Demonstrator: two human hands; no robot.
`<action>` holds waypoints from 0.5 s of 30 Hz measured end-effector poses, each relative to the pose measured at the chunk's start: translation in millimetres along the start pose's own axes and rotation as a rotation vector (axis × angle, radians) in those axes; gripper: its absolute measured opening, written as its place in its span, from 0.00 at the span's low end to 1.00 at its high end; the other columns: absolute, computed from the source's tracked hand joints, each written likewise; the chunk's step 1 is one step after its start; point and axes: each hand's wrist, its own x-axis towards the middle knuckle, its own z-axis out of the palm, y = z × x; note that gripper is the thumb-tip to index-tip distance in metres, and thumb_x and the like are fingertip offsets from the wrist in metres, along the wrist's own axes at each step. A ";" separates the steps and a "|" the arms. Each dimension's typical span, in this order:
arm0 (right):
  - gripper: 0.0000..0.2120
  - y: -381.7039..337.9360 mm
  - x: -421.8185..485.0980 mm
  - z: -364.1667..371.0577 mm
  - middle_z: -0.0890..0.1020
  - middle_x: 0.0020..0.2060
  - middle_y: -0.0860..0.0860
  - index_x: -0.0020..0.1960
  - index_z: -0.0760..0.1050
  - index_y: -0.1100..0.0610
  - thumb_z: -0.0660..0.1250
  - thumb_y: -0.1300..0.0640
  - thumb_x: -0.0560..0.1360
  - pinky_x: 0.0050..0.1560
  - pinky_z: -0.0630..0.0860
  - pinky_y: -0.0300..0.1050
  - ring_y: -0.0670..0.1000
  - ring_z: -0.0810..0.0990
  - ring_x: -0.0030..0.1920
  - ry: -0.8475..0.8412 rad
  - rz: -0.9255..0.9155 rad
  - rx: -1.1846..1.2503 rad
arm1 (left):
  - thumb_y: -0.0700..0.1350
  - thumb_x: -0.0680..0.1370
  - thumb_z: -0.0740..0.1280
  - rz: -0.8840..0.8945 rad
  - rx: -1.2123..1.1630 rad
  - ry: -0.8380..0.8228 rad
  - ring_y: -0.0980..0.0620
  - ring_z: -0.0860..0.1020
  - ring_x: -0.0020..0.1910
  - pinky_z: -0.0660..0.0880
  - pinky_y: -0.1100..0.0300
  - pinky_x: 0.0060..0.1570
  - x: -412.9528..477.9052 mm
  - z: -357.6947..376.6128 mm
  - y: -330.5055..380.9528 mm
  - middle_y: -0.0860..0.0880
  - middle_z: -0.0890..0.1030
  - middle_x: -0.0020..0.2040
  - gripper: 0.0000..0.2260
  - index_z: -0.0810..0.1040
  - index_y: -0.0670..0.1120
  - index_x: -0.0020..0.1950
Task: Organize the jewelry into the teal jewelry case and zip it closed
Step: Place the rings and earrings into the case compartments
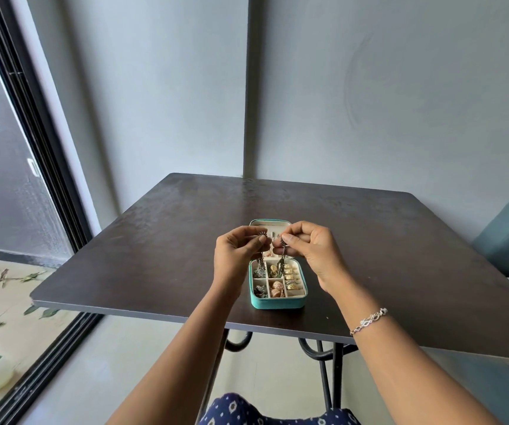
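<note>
Beneath your fingertips, on the dark table [400, 240]: one teal jewelry case [277, 303], lid raised.

Filed: gold rings [292, 279] in the slots below your right fingers; rose-gold pieces [276, 288] and dark pieces [260, 291] in the cells nearest you.

Outstanding, by my judgement: two dark drop earrings to stow, then lid down and zip.

Left hand [241, 251]: thumb and forefinger clamped on the first earring [259, 263], which hangs over the case.

Right hand [311, 250]: fingertips pinching the second earring [282, 257], just beside the first.
</note>
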 end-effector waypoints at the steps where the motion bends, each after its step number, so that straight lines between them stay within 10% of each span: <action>1: 0.08 2.2 -0.1 1.2 0.83 0.36 0.56 0.38 0.76 0.57 0.65 0.68 0.73 0.45 0.79 0.47 0.55 0.81 0.38 0.006 -0.002 -0.015 | 0.32 0.74 0.66 -0.003 0.002 0.003 0.51 0.81 0.35 0.79 0.61 0.39 -0.1 -0.5 -1.2 0.42 0.83 0.38 0.06 0.80 0.40 0.46; 15: 0.10 19.6 8.2 7.0 0.83 0.35 0.52 0.38 0.76 0.53 0.66 0.66 0.73 0.50 0.78 0.55 0.52 0.82 0.39 0.048 -0.039 -0.132 | 0.34 0.74 0.66 -0.039 0.014 0.099 0.45 0.81 0.39 0.78 0.53 0.45 1.0 1.8 -11.3 0.39 0.82 0.40 0.04 0.79 0.40 0.46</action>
